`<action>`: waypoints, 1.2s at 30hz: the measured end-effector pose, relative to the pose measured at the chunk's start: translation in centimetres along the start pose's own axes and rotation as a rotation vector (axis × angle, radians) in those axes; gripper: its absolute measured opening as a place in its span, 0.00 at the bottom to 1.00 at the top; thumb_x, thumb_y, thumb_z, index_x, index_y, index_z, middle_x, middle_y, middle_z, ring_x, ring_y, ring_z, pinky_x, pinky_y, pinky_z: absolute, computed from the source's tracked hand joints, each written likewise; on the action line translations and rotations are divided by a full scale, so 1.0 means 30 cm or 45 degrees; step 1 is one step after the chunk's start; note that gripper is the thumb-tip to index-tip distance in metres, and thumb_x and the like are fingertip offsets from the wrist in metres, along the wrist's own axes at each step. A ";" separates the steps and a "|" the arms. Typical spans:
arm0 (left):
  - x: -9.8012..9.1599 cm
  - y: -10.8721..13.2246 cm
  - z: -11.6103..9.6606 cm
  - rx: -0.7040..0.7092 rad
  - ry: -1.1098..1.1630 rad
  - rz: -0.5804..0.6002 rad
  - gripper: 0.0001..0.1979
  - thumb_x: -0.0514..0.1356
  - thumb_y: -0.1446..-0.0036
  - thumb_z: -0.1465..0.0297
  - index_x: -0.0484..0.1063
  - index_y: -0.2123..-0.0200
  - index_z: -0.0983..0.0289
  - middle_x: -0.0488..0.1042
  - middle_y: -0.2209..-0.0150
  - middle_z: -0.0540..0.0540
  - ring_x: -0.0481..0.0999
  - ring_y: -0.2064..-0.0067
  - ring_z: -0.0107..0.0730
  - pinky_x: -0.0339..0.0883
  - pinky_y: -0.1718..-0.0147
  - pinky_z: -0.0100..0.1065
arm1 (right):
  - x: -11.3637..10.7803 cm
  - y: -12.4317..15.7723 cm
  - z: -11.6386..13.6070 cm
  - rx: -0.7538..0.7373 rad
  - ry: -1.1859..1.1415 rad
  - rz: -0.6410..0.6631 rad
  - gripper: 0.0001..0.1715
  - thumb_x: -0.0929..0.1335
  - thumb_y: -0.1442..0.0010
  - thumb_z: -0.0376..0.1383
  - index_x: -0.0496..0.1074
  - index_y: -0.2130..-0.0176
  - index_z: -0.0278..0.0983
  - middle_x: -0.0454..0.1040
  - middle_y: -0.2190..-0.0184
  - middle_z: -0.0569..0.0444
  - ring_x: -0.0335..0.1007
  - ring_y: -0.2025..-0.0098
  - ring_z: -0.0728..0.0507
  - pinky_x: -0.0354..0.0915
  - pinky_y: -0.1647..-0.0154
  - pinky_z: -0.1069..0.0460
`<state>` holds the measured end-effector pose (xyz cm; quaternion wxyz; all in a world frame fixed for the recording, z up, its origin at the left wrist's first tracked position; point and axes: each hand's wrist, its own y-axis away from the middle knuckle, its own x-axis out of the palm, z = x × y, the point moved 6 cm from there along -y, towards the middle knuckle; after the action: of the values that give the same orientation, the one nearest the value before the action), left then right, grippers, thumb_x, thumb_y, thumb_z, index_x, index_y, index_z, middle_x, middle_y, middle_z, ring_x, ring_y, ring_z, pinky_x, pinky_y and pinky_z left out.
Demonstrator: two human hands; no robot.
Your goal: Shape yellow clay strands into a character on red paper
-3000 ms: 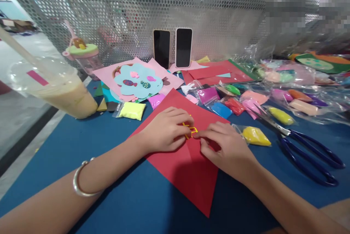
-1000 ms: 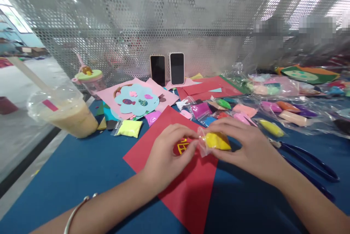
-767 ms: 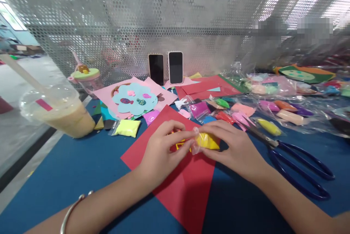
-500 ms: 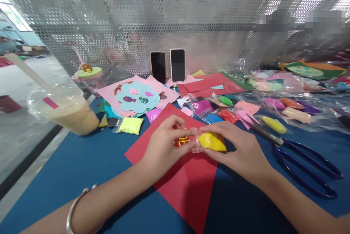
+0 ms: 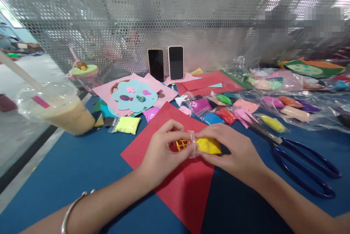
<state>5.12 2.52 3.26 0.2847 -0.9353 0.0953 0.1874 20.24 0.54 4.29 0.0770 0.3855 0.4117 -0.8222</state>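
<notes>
A small clear zip bag of yellow modelling clay [image 5: 209, 146] is held between my two hands, above a sheet of red paper [image 5: 188, 190]. My left hand [image 5: 164, 148] pinches the clear mouth of the bag, thumb below and fingers above. My right hand [image 5: 232, 146] grips the clay-filled part from the right side, fingers along the top and thumb underneath. The bag's mouth looks parted into a loop. Yellow outlines on a dark red patch [image 5: 182, 145] show on the paper, partly hidden behind my left fingers.
Blue-handled scissors [image 5: 276, 141] lie at right, beside several bagged clay pieces [image 5: 226, 115]. A bag of pale yellow clay [image 5: 127, 125] and a plastic drink cup [image 5: 65, 113] stand left. Two phones [image 5: 176, 63] lean on the perforated metal panel [image 5: 207, 26], behind paper cutouts [image 5: 135, 97].
The bag's mouth has widened between my fingers, and both hands remain on the bag. The whole view has shifted slightly.
</notes>
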 end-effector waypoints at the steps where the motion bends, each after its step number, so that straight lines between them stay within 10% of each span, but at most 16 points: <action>1: -0.001 -0.001 -0.004 0.011 0.001 -0.011 0.04 0.65 0.50 0.76 0.78 0.69 0.63 0.67 0.68 0.52 0.70 0.69 0.25 0.66 0.75 0.26 | 0.001 0.001 0.000 0.004 -0.005 0.004 0.12 0.68 0.42 0.31 0.68 0.57 0.41 0.77 0.63 0.53 0.73 0.61 0.45 0.68 0.60 0.51; 12: -0.141 -0.022 -0.056 -0.003 -0.053 -0.305 0.03 0.63 0.46 0.71 0.77 0.68 0.62 0.68 0.68 0.51 0.67 0.72 0.23 0.67 0.75 0.27 | -0.084 0.016 -0.134 0.273 0.348 -0.197 0.17 0.69 0.48 0.33 0.70 0.56 0.41 0.77 0.58 0.50 0.74 0.58 0.38 0.69 0.59 0.45; 36: -0.024 -0.005 -0.085 -0.039 -0.325 0.025 0.07 0.65 0.50 0.78 0.80 0.70 0.59 0.73 0.69 0.51 0.72 0.66 0.30 0.67 0.70 0.31 | -0.016 0.030 0.010 -0.052 -0.004 -0.167 0.17 0.68 0.43 0.32 0.69 0.52 0.42 0.77 0.59 0.50 0.74 0.57 0.41 0.71 0.58 0.46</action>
<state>5.27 1.25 5.60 0.2783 -0.9071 0.0648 0.3091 20.81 -0.36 4.17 0.0315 0.3546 0.4527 -0.8175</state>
